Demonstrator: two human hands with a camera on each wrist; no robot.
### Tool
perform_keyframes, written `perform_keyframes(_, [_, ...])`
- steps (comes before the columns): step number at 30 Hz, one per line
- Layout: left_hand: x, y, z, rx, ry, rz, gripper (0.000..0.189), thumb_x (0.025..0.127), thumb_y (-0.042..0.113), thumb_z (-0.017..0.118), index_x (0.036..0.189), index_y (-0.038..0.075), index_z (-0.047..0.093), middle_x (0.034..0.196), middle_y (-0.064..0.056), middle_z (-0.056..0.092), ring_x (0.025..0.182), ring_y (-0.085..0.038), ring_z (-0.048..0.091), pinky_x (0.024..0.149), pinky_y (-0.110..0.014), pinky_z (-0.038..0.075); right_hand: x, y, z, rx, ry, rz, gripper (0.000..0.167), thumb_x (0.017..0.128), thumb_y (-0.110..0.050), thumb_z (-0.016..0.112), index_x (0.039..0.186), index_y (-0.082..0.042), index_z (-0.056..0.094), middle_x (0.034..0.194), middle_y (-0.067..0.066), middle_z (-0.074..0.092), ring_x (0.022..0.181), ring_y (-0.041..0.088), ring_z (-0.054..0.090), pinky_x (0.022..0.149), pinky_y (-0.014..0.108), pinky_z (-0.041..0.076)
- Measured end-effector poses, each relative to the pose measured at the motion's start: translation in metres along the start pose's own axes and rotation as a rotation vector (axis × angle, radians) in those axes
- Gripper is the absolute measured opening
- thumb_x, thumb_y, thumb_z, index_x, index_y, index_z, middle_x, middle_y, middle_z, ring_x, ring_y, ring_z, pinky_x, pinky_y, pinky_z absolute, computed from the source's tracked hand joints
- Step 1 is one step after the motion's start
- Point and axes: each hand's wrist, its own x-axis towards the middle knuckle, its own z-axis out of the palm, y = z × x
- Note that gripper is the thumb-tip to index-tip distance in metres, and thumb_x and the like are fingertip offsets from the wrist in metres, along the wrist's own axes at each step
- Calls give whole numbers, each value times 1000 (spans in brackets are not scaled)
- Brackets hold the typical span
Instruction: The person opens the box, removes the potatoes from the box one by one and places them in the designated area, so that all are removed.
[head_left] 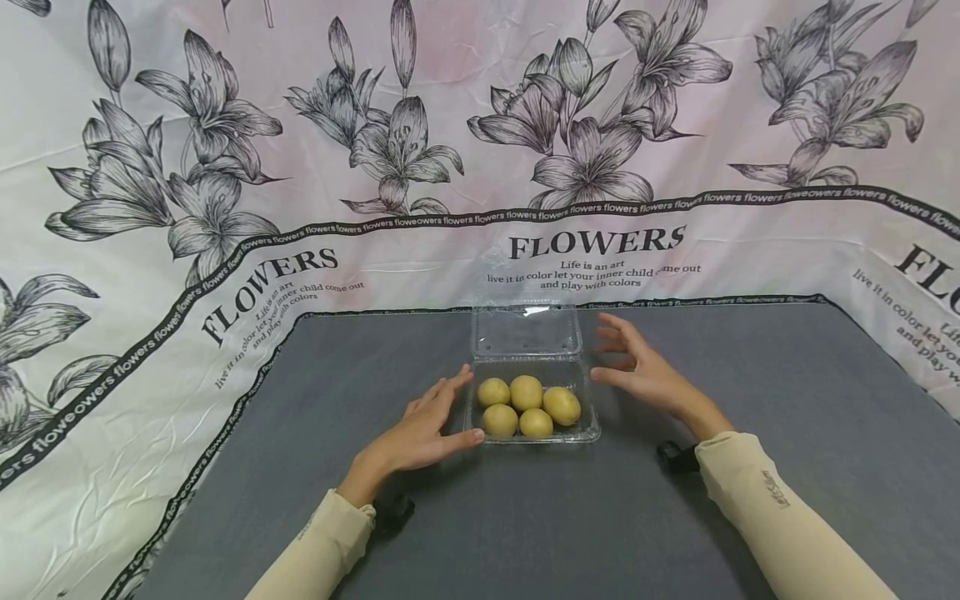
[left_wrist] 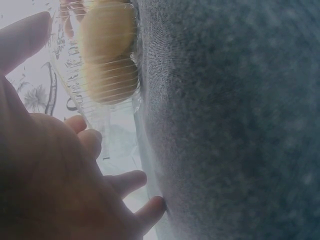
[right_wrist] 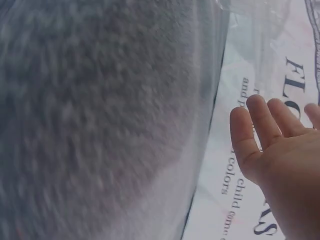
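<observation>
Where the grey table meets the hanging cloth, a clear plastic container sits between my two hands, near the table's far edge. Its clear lid stands back along the rear side, raised, some glare on its upper part. Contents: five roundish yellow pieces of produce, two at the front, three behind, the right-hand one of those lying a little forward.

My left hand is at the container's left side, fingers extended toward the rear corner, thumb spread away from them and reaching the front left corner. Nothing clasped. Contact with the plastic: cannot tell. From the left wrist, two of the yellow pieces show through the ribbed wall, my thumb and fingers well separated.

My right hand is at the other side, just beside the rear right corner; thumb and fingers parted, slightly bent, holding nothing. The right wrist view has the fingers fanned before the printed lettering; the grey surface there is blurred.

Both forearms in pale sleeves, a black strap under each wrist. Cloth: grey line-drawn lilies above, the word FLOWERS repeated below a dark band.
</observation>
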Motion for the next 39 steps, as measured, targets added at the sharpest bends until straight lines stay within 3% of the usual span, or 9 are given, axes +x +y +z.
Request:
perform_keyframes(8, [0, -1, -1, 8, 17, 0, 93, 96, 58, 62, 166, 28, 9, 173, 12, 5, 160, -34, 5, 122, -67, 9, -9, -9, -5, -81, 12, -91, 72, 96, -12, 70, 158, -11, 33, 159, 20, 40, 139, 43, 45, 109, 63, 39])
perform_keyframes(19, [1, -2, -2, 5, 46, 6, 92, 94, 57, 66, 165, 28, 16, 172, 12, 10, 160, -35, 8, 120, -70, 11, -18, -14, 1, -192, -1, -149, 57, 95, -18, 73, 148, -13, 52, 148, 11, 54, 131, 38, 50, 106, 58, 41])
perform_keyframes(30, [1, -4, -1, 32, 65, 19, 91, 92, 59, 66, 164, 28, 20, 172, 13, 7, 160, -35, 5, 118, -74, 12, -22, -12, 7, -220, 8, -171, 54, 94, -17, 74, 145, -12, 55, 139, 9, 59, 125, 31, 54, 102, 57, 43])
perform_keyframes(39, [2, -4, -2, 43, 64, 7, 92, 91, 60, 67, 164, 31, 20, 171, 14, 13, 160, -35, 9, 119, -72, 13, -23, -13, 11, -219, -8, -198, 48, 94, -19, 75, 139, -13, 61, 140, 7, 61, 125, 29, 53, 100, 58, 44])
